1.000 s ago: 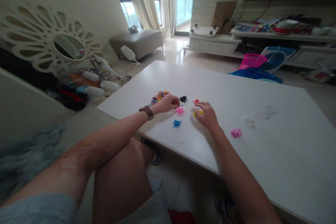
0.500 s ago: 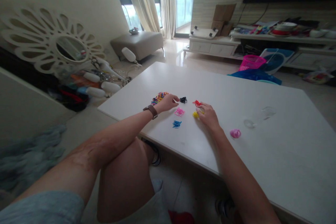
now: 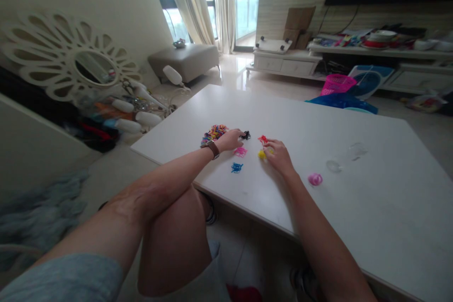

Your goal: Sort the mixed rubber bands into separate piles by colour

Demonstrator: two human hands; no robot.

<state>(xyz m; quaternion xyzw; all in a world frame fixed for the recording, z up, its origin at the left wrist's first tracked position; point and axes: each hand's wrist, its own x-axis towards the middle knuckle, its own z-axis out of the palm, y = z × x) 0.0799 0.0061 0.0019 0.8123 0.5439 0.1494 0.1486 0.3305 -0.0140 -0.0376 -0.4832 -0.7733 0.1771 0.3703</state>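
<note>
Around mid-frame lie a mixed pile (image 3: 214, 133), pink heap (image 3: 240, 152), blue heap (image 3: 237, 167) and red heap (image 3: 263, 139). The black heap (image 3: 247, 135), also central, is a tangle of unclear axis. The left hand (image 3: 231, 139) reaches rightward to it; the right hand (image 3: 279, 155) bends over the yellow heap (image 3: 261, 155). Whether the 2 hands pinch anything cannot be told.

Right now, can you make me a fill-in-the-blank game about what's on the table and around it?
1. The pink pile lies ____ the black pile and the blue pile.
2. The yellow pile is closer to the ____ hand.
3. The tabletop is ____.
4. The basket beyond it is bright ____.

Missing words: between, right, white, pink.
</note>
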